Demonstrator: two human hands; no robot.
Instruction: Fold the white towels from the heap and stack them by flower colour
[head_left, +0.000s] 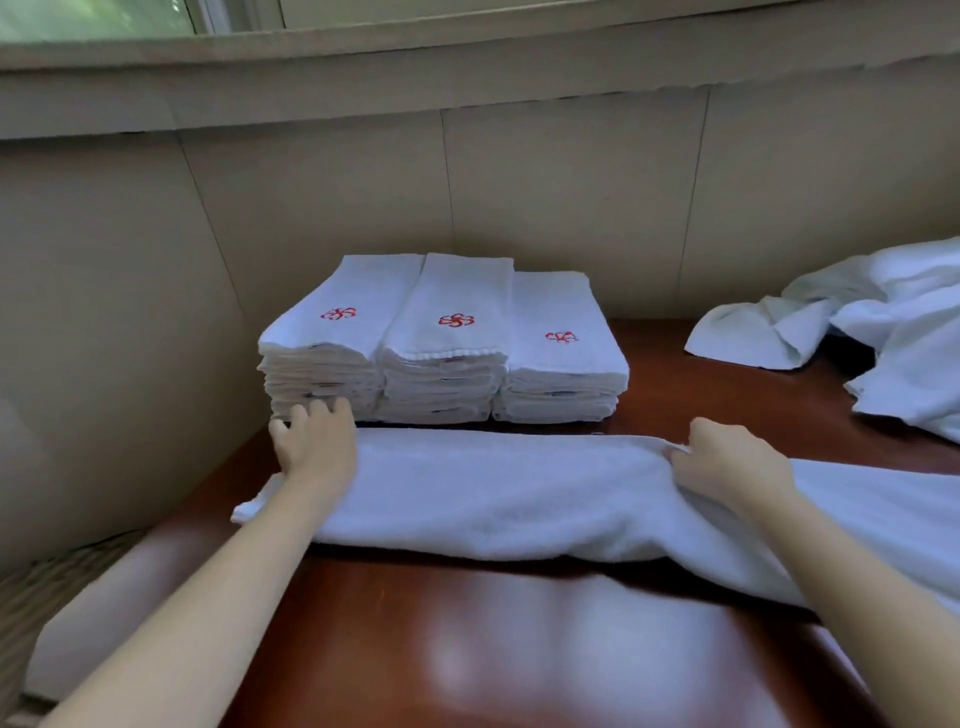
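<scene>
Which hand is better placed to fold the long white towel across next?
The right hand: it already pinches a raised fold of the long white terry towel, while the left hand rests flat, pinning the other end.

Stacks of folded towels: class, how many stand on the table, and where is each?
3, side by side against the wall: the left stack, the middle stack, tallest, and the right stack, lowest. Each top towel shows a red flower. None looks hidden.
</scene>
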